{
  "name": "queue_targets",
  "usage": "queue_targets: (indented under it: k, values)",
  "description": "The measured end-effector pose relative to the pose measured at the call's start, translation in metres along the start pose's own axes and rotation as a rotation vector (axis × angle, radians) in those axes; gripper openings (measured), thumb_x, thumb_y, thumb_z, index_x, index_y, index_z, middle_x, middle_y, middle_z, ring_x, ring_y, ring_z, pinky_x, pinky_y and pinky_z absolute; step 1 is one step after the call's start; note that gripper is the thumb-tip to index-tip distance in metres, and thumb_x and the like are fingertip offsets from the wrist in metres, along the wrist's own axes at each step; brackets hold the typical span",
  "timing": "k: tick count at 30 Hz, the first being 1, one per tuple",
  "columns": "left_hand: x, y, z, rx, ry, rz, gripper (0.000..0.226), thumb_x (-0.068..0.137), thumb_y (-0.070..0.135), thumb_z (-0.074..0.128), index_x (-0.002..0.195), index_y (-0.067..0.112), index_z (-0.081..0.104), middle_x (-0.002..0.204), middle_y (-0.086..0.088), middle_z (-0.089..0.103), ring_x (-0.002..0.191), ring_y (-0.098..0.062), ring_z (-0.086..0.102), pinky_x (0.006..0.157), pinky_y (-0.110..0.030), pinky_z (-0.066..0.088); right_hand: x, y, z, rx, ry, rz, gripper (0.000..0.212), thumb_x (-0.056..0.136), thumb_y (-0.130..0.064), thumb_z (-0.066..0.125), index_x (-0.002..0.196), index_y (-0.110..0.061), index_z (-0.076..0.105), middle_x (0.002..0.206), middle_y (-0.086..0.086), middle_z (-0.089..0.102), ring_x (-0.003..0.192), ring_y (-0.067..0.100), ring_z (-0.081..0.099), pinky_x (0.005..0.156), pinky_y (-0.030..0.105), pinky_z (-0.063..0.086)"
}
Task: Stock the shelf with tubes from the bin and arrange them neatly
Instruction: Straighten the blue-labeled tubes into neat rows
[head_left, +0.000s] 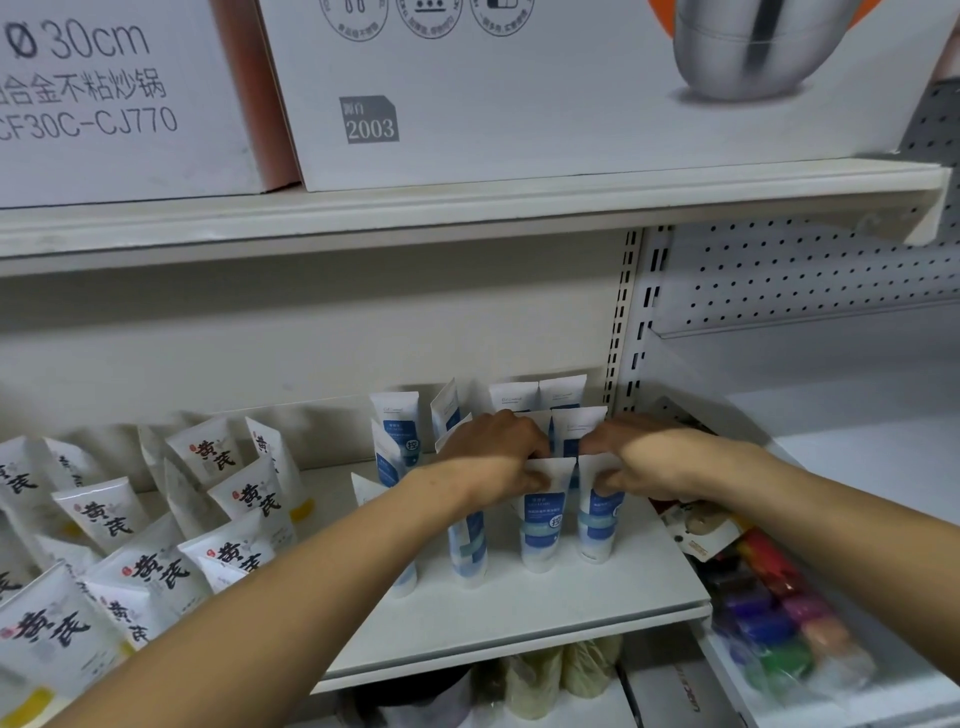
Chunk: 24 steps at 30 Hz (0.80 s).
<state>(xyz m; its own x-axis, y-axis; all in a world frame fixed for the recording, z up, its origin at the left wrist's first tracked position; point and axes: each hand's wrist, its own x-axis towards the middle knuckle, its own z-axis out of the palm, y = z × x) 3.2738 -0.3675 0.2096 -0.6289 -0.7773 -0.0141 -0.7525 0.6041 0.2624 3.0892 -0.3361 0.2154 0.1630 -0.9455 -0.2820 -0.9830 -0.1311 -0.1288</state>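
Observation:
Several white-and-blue tubes stand cap-down in rows on the white shelf (545, 603). My left hand (493, 452) pinches the flat top of one front-row tube (543, 525). Beside it, my right hand (644, 462) grips the top of the neighbouring front tube (597, 525). More blue tubes (397, 426) stand behind and to the left of my hands, some leaning. The bin is not in view.
White tubes with black characters and yellow caps (249, 499) crowd the shelf's left half. Large cookware boxes (519, 93) sit on the shelf above. A pegboard panel (805, 275) and colourful packets (769, 618) lie to the right; bags (550, 675) sit below.

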Motion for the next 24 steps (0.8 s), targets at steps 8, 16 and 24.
queue_targets:
  k: [8,16,24]
  values:
    - [-0.001,0.002,0.0,0.018,-0.001,-0.009,0.021,0.087,0.031,0.065,0.106,0.023,0.069,0.106,-0.001,0.068,0.096,-0.021,0.062,0.08,-0.032,0.05,0.0,0.0,0.0,0.02,-0.012,0.012,0.055,0.092,-0.035,0.06,0.142,-0.031,0.039,0.145,-0.002,0.041,0.127,0.019,0.045,0.103,0.032,0.042]
    - [-0.001,0.0,-0.003,0.048,0.006,0.008,0.023,0.086,0.039,0.064,0.105,0.027,0.069,0.105,0.001,0.068,0.097,-0.02,0.062,0.082,-0.032,0.051,-0.001,0.002,-0.006,0.053,0.015,-0.034,0.04,0.083,-0.055,0.062,0.118,-0.038,0.054,0.12,-0.011,0.057,0.105,0.011,0.057,0.088,0.03,0.049]
    - [-0.007,-0.093,-0.061,-0.1,0.413,-0.148,0.016,0.093,0.025,0.059,0.103,0.023,0.072,0.1,0.003,0.073,0.088,-0.014,0.066,0.083,-0.031,0.053,0.047,-0.021,-0.048,0.13,0.551,-0.333,0.016,0.095,-0.031,0.054,0.094,-0.022,0.067,0.086,-0.01,0.068,0.077,0.009,0.061,0.073,0.031,0.049]
